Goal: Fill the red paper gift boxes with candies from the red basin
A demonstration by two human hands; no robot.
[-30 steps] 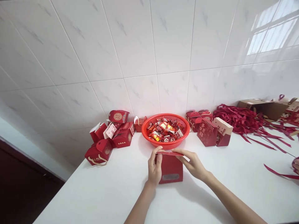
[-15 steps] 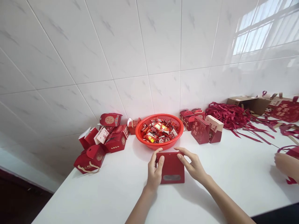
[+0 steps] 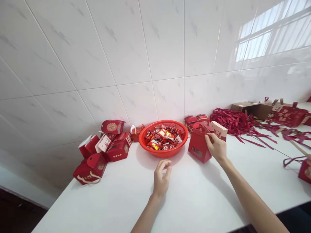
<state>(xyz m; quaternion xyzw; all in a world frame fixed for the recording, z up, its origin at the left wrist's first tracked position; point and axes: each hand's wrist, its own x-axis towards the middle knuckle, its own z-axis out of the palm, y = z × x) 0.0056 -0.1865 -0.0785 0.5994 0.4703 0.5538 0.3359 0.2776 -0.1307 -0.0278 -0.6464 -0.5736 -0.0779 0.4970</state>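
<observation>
My right hand (image 3: 216, 147) pinches the upper right edge of a red gift box (image 3: 198, 145) with a small clear window low on its side. The box is tilted and hides part of the boxes behind it. My left hand (image 3: 162, 178) holds nothing; its fingers are loosely curved, with the thumb apart from them, above the white table (image 3: 116, 200). Just beyond that hand stands a red plastic basket (image 3: 162, 155) filled with wrapped candies (image 3: 161, 137). A cream-and-red box (image 3: 219, 129) shows partly behind my right hand.
Several red gift boxes (image 3: 118, 152) cluster at the left, one with a rope handle (image 3: 89, 176). Dark red ribbons (image 3: 232, 121) lie heaped at the right, near a cardboard box (image 3: 261, 110) and a red bag (image 3: 288, 116). A tiled wall (image 3: 167, 51) runs behind.
The windowed gift box has moved right and away from me in my right hand. My left hand has let go of it. The other person's hand at the right has left view.
</observation>
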